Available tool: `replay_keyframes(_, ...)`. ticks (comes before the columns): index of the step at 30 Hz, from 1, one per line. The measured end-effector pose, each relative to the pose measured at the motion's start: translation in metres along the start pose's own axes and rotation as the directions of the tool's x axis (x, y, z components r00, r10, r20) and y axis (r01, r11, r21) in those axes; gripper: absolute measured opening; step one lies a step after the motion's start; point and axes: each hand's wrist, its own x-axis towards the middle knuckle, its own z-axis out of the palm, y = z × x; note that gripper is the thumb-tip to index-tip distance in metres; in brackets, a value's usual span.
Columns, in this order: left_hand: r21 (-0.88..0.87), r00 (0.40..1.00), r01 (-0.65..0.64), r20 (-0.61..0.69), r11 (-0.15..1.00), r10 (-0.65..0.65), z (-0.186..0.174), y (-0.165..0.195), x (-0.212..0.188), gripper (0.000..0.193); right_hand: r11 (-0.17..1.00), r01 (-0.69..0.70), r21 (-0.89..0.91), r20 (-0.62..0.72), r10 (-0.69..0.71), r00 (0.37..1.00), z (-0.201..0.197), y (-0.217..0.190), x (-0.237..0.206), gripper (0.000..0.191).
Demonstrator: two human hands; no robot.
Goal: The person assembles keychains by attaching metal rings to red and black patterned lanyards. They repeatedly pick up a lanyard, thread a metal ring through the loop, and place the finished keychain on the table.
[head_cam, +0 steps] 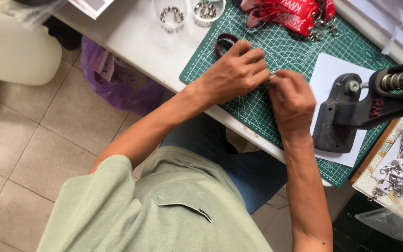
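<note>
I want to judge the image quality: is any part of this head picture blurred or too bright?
In the head view, the right hand is smeared by motion blur, while the left hand and the green cutting mat stay fairly sharp; the white table edge looks bright in soft daylight, without hard shadows; the black press tool is clear.

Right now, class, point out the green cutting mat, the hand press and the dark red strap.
green cutting mat [285, 51]: head view, bare gridded surface.
hand press [339, 116]: head view, dark metal base.
dark red strap [222, 43]: head view, loop beside the left hand.
</note>
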Motion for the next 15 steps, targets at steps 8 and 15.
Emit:
replay_keyframes(8, -0.325, 0.969, 0.219, -0.042, 0.92, -0.245, -0.048, -0.035, -0.018, 0.018, 0.998, 0.058, -0.005, 0.073, -0.058, 0.996, -0.009, -0.011, 0.01, 0.023)
replay_keyframes(15, 0.045, 0.881, 0.473, -0.01, 0.88, -0.473, -0.053, -0.108, -0.016, 0.01, 0.983, -0.146, 0.111, -0.067, 0.154, 0.986, -0.005, 0.002, 0.006, 0.015)
